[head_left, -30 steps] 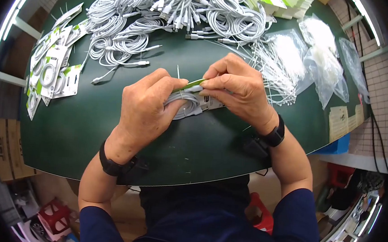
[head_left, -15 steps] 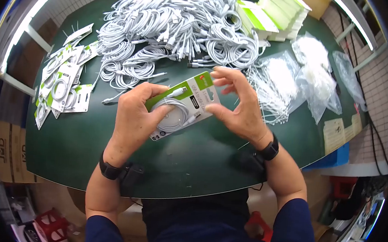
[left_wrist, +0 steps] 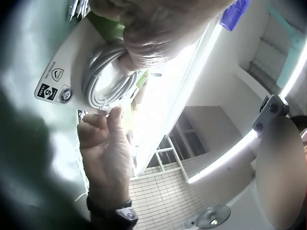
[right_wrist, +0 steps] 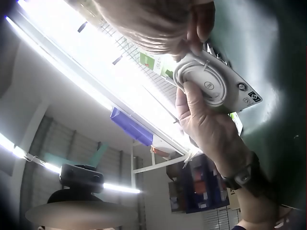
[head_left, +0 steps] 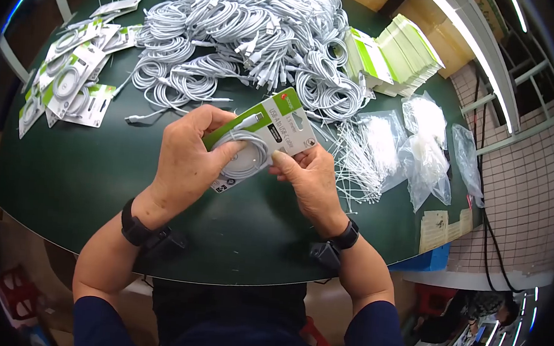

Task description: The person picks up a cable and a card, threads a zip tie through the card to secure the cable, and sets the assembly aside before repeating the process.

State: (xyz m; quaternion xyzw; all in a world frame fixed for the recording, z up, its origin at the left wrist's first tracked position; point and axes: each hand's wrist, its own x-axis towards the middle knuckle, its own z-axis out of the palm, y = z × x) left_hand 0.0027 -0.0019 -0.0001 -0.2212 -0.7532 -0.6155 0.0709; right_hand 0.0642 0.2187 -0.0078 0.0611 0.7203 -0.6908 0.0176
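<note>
A green and white cable card [head_left: 287,127], printed for a USB-A to USB-C cable, is held tilted above the table with a coiled white cable [head_left: 263,147] on its front. My left hand [head_left: 192,151] grips the card's left side, its thumb pressed over the coil and its fingers behind. At the lower right edge my right hand [head_left: 312,182] pinches the card and cable end between thumb and curled fingers. In the left wrist view, the right hand [left_wrist: 105,148] has its thumb tip at the coil's edge. The right wrist view shows the coil [right_wrist: 211,98] lying against the card.
A large heap of coiled white cables [head_left: 235,29] covers the back of the table [head_left: 95,199]. Finished-looking carded cables [head_left: 71,81] are piled at left. Stacked green and white cards [head_left: 404,53], loose white zip ties [head_left: 354,165] and clear plastic bags [head_left: 426,158] lie at right.
The card turned from edge-on to face up. My right hand opened away from its top edge, then came down to pinch the lower right side. The left hand kept its hold.
</note>
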